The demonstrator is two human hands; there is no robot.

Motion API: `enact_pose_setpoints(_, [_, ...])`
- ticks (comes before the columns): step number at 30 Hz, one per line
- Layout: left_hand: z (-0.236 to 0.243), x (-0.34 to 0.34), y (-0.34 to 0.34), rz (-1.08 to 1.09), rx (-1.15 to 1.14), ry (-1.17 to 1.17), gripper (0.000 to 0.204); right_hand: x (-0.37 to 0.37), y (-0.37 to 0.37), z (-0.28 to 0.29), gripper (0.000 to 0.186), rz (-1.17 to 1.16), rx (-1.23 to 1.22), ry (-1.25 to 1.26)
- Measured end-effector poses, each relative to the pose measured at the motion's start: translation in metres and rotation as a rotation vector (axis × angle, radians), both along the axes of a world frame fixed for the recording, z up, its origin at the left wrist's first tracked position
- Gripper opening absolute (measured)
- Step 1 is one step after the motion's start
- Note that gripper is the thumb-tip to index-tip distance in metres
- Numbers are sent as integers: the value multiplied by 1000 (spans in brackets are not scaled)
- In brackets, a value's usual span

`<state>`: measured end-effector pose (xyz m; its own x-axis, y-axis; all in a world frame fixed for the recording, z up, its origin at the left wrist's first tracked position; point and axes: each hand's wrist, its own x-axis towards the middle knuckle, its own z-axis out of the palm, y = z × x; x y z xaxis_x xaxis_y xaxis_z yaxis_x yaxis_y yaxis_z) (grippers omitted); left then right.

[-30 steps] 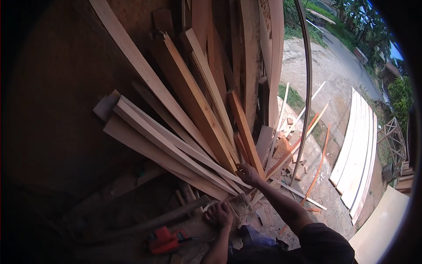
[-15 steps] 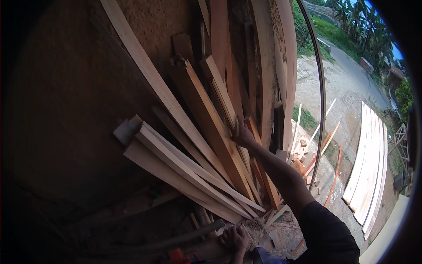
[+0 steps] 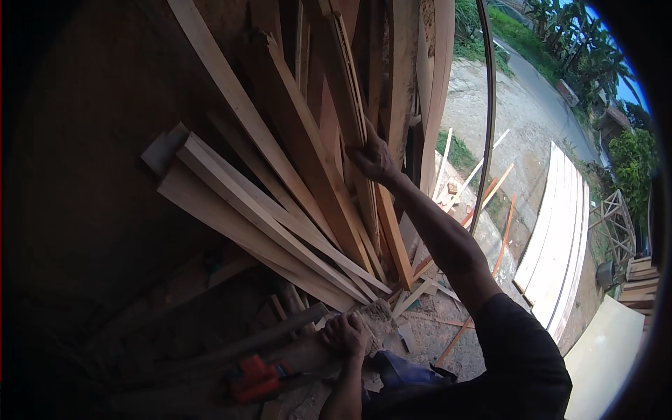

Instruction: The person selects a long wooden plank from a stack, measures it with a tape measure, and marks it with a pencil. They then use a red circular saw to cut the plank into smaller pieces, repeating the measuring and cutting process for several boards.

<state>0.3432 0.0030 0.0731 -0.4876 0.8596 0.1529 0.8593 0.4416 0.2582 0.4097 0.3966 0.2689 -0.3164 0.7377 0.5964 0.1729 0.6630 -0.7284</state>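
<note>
My right hand (image 3: 374, 158) is wrapped round a long, narrow wooden plank (image 3: 348, 77), which stands tilted among other boards leaning against the wall. The plank's top runs out of view and its foot is partly hidden behind a neighbouring board. Lower down, my left hand (image 3: 346, 334) rests with curled fingers over the end of a thick wooden beam (image 3: 297, 350). Just left of my right hand leans a thick brown board (image 3: 308, 115). A fan of paler boards (image 3: 259, 217) leans further left.
A red power tool (image 3: 255, 378) lies near the bottom. Offcuts and sticks (image 3: 420, 294) litter the ground. A dark thin pole (image 3: 488, 105) stands at the right. Outside, long pale boards (image 3: 556, 238) lie in sunlight, with a pale sheet (image 3: 605, 357) nearer.
My view has shifted, so the boards sit further left and higher. The plank in my right hand has come upward and stands more upright. My left hand stays on the beam.
</note>
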Motion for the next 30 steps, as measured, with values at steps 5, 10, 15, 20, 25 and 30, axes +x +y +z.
enact_pose_setpoints(5, [3, 4, 0, 10, -49, -52, 29, 11, -33, 98, 58, -140, 202, -17])
enact_pose_setpoints(10, [7, 2, -8, -22, -18, -120, 37, 13, -65, 214, 48, -27, 605, -6])
enact_pose_setpoints(15, [16, -9, 2, -72, 308, -785, 65, -8, -173, 343, 53, 461, 536, 303])
enact_pose_setpoints(20, [192, 10, 42, -557, 794, -1103, 87, -71, -224, 385, 58, 463, 577, 179])
enact_pose_setpoints(25, [236, 12, 9, -157, 1186, -1111, 51, -144, -316, 386, 63, 614, 353, -155])
enact_pose_setpoints(30, [237, -52, -60, 122, 1414, -719, 53, -162, -364, 242, 71, 921, 286, -422])
